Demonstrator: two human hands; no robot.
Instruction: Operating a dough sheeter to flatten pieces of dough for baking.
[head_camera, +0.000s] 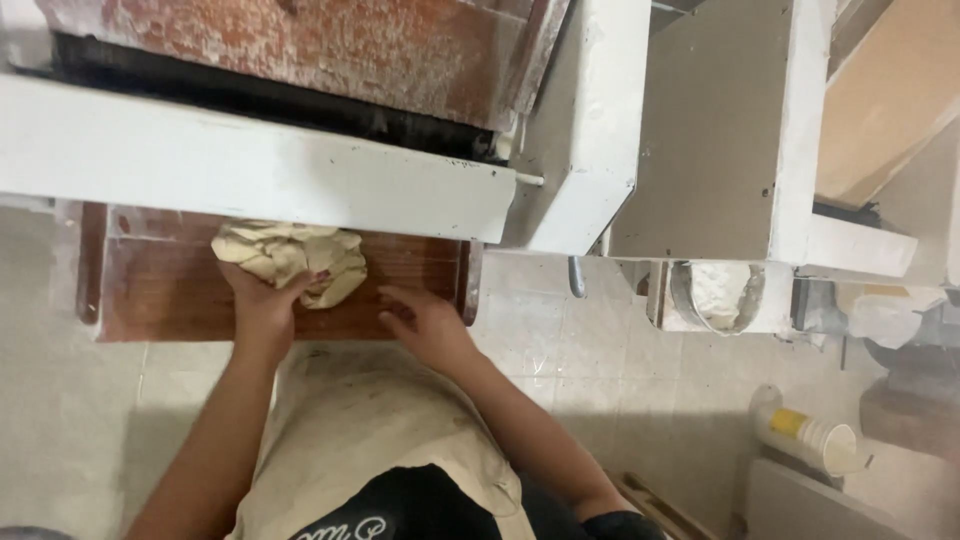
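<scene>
The far edge of the dough lump (290, 258) runs under the white front bar of the machine (250, 165), so its full extent cannot be seen. The fingertips of the left hand (262, 302) are buried in the dough, and the dark slot above the bar shows nothing of what lies inside. The person's elbows and body are cut off by the bottom edge of the view, apart from a flour-dusted apron (370, 440).

The left hand reaches forward with the wrist straight, its grip closed onto the near side of the dough, which sits directly ahead of the knuckles on the wooden tray (170, 290). The right hand (425, 320) lies flat, palm down, on the tray just to the right of that grip, fingers spread loosely and holding nothing, not touching the dough.

The tray is reddish-brown board dusted with flour, projecting from a white-painted machine with a worn red panel (300, 45) above. The floor (600, 340) is pale tile. Well off to the right of both hands lie a round tin of flour (722, 295) and a tipped white container (805, 435).
</scene>
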